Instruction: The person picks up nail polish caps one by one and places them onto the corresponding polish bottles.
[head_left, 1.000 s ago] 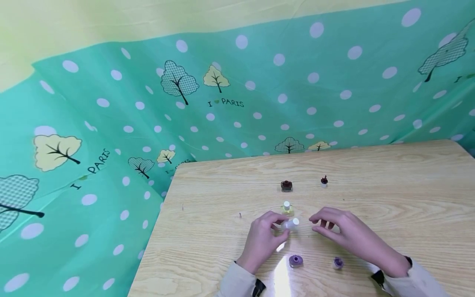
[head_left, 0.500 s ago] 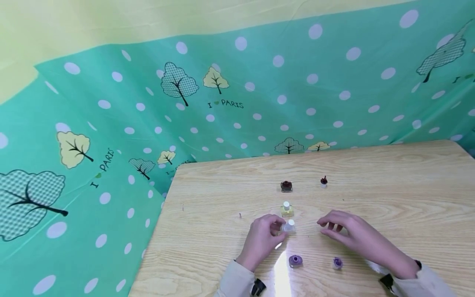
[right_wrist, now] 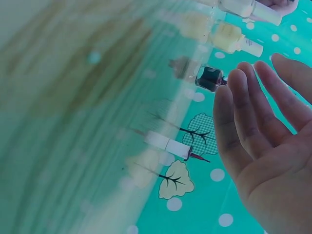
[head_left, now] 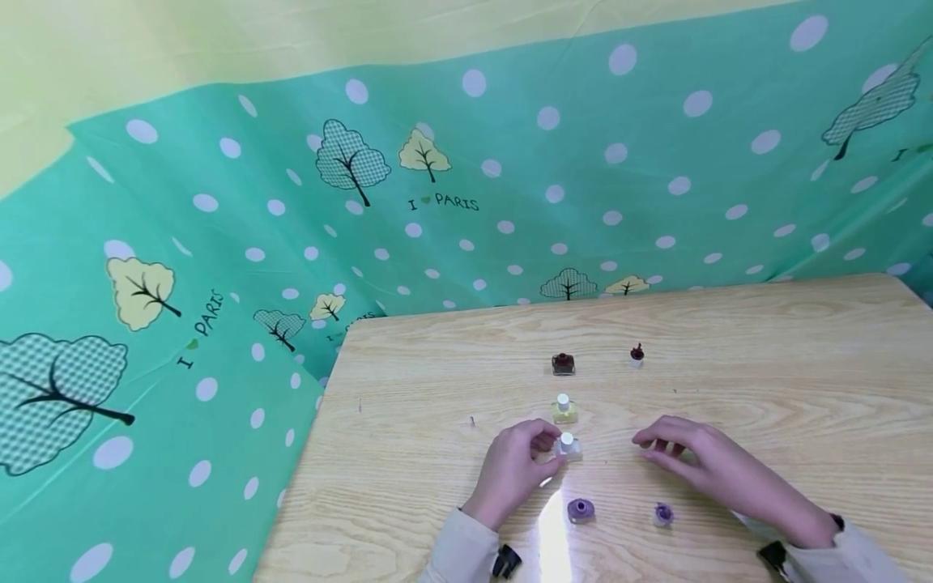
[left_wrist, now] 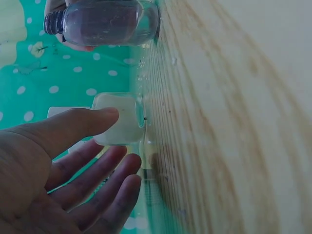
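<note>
1. Position of pale bottle (head_left: pixel 571 452): tilted to the right a second ago, now upright on the table (head_left: pixel 408 389), white cap (head_left: pixel 566 439) on. It stands just in front of the yellow bottle (head_left: pixel 564 413), which is also capped.
2. Left hand (head_left: pixel 513 468): thumb and fingers loosely bracket the pale bottle; left wrist view shows fingers extended, not curled round it. Cannot tell whether the thumb touches glass.
3. Right hand (head_left: pixel 696 455): has shifted farther right, well apart from the pale bottle. Fingers relaxed, nothing held.
4. Remainder unmoved. Purple bottle (head_left: pixel 581 511) nearer the person, neck bare, purple cap (head_left: pixel 663 516) to its right. Dark bottle (head_left: pixel 563 365) at the back, apparently uncapped; brush cap (head_left: pixel 636 361) to its right, brush up.
5. Inference: pale bottle seems set down, left hand probably letting go. Purple and dark bottles, caps apart, look unfinished.
</note>
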### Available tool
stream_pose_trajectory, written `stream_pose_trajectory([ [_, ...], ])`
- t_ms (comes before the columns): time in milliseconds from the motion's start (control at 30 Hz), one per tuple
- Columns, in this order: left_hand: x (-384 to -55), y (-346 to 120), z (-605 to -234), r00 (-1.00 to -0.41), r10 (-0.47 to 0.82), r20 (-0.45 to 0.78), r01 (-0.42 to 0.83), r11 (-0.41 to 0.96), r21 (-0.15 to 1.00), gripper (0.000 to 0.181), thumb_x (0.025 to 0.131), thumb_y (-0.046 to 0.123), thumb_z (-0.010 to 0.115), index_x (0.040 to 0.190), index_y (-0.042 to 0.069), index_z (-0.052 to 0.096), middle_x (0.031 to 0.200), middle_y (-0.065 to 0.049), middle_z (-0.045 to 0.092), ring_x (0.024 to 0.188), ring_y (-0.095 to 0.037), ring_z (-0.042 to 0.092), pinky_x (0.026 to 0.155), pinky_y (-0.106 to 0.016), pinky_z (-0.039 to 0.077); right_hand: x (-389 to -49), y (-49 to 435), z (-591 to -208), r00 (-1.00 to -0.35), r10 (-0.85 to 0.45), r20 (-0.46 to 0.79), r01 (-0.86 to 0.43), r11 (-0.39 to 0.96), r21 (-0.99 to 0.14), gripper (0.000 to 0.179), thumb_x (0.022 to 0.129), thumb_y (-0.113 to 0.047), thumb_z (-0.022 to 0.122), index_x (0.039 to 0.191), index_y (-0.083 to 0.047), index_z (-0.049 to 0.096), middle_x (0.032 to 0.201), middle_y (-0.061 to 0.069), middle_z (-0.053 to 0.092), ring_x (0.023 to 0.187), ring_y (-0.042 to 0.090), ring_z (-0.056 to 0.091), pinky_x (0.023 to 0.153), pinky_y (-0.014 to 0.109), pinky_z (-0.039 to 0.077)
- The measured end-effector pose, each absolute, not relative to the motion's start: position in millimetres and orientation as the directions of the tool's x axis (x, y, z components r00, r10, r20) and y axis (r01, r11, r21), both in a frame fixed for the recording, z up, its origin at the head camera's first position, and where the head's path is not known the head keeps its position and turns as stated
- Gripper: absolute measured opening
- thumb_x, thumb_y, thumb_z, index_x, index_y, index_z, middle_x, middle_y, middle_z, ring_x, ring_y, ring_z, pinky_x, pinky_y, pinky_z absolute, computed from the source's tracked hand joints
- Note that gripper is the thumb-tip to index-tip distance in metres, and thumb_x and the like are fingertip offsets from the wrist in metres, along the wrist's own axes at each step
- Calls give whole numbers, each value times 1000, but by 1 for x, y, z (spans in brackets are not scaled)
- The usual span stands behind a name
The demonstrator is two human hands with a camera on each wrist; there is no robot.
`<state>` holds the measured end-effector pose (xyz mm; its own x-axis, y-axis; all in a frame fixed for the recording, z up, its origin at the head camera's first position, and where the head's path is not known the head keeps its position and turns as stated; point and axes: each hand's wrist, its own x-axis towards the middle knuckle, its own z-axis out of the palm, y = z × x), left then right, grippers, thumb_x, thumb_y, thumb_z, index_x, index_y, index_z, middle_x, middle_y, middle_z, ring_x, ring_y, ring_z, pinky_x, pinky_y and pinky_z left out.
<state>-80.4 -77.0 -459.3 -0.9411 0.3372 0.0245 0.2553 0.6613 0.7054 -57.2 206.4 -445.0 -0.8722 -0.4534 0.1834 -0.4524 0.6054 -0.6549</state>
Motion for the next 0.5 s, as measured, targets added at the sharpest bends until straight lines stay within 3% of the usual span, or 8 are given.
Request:
stream_pose_trajectory([
  [300,-72,-86,-459,-940,338,38,268,666,697,32,77,11,83,107,13,71,98,1,72,88,-8,66,77,-18,55,-53,218,-450,-877,-477,58,-372,597,-711,20,95,-21,67,114,-15,69,101,-10,67,83,-5,55,67,21,53],
  [500,-65,-93,-458,-928,370,47,308,687,658,31,76,11,84,104,15,73,99,5,72,88,-6,66,78,-18,55,-52,225,-453,-839,-544,6,-373,566,-735,31,88,-24,75,117,-13,68,103,-9,67,85,-2,56,68,22,53],
])
